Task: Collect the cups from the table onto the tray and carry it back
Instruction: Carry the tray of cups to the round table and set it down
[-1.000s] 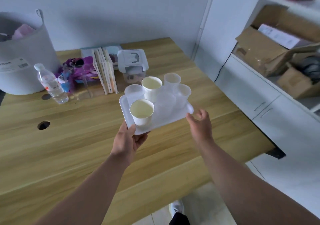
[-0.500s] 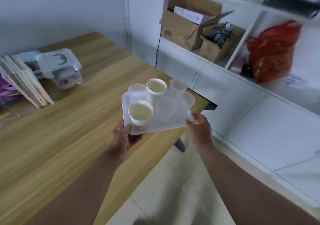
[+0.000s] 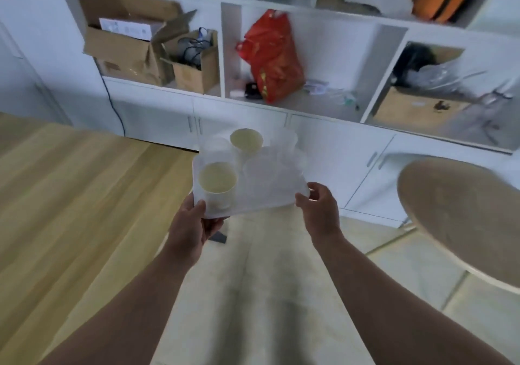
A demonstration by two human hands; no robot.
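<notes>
bench (image 3: 70,195) edge at left, cleared | left hand (image 3: 189,228) grip pinching tray (image 3: 253,205) near corner | paper cups (image 3: 217,180) and clear cups aboard, light, likely tippy: keep level | right hand (image 3: 319,209) grip clamped on right edge | round table (image 3: 461,218) close right, open floor between

Bright, even daylight; heavy motion blur smears the white open-fronted shelving unit (image 3: 309,55), wide-angle bending at edges.
</notes>
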